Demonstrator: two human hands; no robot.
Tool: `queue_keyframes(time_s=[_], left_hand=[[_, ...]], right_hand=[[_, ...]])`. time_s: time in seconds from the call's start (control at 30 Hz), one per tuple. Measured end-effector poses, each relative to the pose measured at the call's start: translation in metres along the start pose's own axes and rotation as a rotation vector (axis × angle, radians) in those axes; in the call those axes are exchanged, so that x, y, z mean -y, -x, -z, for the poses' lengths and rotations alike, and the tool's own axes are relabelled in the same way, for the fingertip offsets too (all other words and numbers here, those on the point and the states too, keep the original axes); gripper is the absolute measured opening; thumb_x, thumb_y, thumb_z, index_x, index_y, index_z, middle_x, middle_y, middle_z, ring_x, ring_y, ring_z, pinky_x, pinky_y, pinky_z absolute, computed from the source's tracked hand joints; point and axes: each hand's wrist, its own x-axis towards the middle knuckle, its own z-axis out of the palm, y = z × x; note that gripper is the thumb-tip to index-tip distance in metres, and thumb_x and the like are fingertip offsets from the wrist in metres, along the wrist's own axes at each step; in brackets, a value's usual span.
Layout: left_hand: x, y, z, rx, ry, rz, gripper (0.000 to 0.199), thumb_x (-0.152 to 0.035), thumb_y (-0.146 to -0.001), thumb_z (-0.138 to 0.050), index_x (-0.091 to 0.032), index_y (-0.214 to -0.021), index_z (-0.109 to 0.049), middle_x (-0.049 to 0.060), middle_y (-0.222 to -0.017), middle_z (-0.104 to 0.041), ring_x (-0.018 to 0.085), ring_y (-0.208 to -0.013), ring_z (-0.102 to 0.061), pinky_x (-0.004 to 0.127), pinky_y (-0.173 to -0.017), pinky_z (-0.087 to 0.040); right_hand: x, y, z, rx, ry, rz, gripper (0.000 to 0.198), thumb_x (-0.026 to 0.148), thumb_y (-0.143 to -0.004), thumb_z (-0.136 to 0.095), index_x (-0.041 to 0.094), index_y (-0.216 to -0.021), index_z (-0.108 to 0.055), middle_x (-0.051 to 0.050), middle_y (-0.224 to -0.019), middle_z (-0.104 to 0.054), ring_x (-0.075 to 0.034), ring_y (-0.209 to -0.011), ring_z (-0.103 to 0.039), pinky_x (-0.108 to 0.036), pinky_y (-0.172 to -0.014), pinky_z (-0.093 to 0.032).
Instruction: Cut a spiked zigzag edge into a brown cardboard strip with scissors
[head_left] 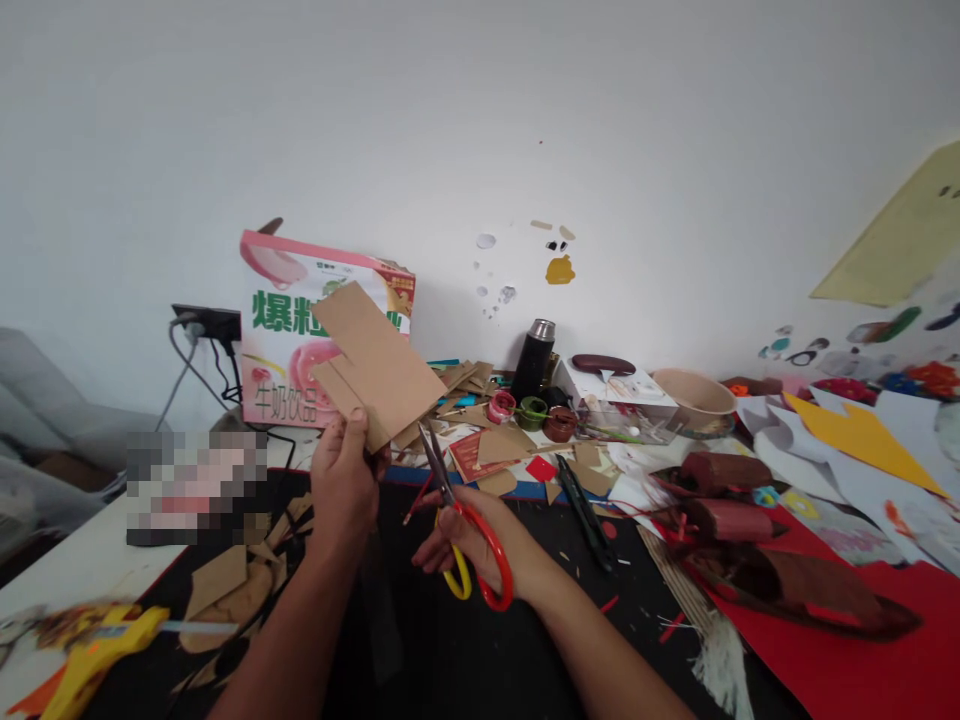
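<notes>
A flat piece of brown cardboard (pixel 379 365) is raised above the table, pinched near its lower left edge by my left hand (pixel 345 470). One edge of it is notched on the left side. My right hand (pixel 472 540) has its fingers in a pair of scissors (pixel 491 560) with one red and one yellow handle loop. Their blades point up and to the left, just short of the cardboard's lower right corner and apart from it. A black utility knife (pixel 585 515) lies on the dark mat to the right of my right hand.
Cardboard scraps (pixel 225 585) lie at left, near a yellow glue gun (pixel 105 650). A milk drink box (pixel 274 330), a black thermos (pixel 534 360) and paint jars (pixel 532 412) stand at the back. Brown boat models (pixel 795 590) rest on red paper (pixel 900 660) at right.
</notes>
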Motion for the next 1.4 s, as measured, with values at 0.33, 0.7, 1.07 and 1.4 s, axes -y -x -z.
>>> queue_keyframes(time_s=[0.33,0.7,1.07,1.4], left_hand=[[0.007,0.002,0.005,0.044,-0.139,0.005,0.041,-0.053,-0.078,-0.081,-0.021,-0.099,-0.068,-0.003,-0.082,-0.064,0.009,-0.063,-0.056,0.016,-0.052,-0.044],[0.007,-0.004,0.006,-0.029,-0.082,0.004,0.037,-0.048,-0.077,-0.079,-0.019,-0.097,-0.067,-0.004,-0.078,-0.061,0.007,-0.056,-0.049,0.016,-0.047,-0.038],[0.020,0.000,0.014,0.167,-0.271,-0.048,0.043,-0.060,-0.085,-0.074,-0.021,-0.104,-0.072,0.001,-0.084,-0.067,0.013,-0.066,-0.057,0.021,-0.054,-0.044],[0.015,0.008,0.011,0.227,-0.480,-0.231,0.031,-0.051,-0.093,-0.066,-0.022,-0.100,-0.074,0.006,-0.090,-0.071,0.021,-0.075,-0.060,0.028,-0.064,-0.048]], right_hand=[[0.005,0.006,0.001,-0.086,0.244,-0.017,0.061,0.073,-0.094,-0.063,0.017,-0.116,-0.064,-0.002,-0.075,-0.072,-0.010,-0.047,-0.058,-0.019,-0.044,-0.042],[0.010,0.006,-0.003,-0.095,0.310,-0.027,0.053,0.069,-0.096,-0.062,0.017,-0.107,-0.065,0.002,-0.062,-0.066,-0.010,-0.041,-0.054,-0.018,-0.039,-0.038],[0.011,0.007,-0.002,-0.092,0.274,0.011,0.050,0.065,-0.097,-0.063,0.016,-0.106,-0.067,0.003,-0.062,-0.065,-0.010,-0.040,-0.052,-0.019,-0.038,-0.037],[0.005,0.006,0.000,-0.105,0.214,0.025,0.051,0.067,-0.098,-0.060,0.017,-0.107,-0.066,0.003,-0.061,-0.063,-0.009,-0.040,-0.052,-0.017,-0.038,-0.037]])
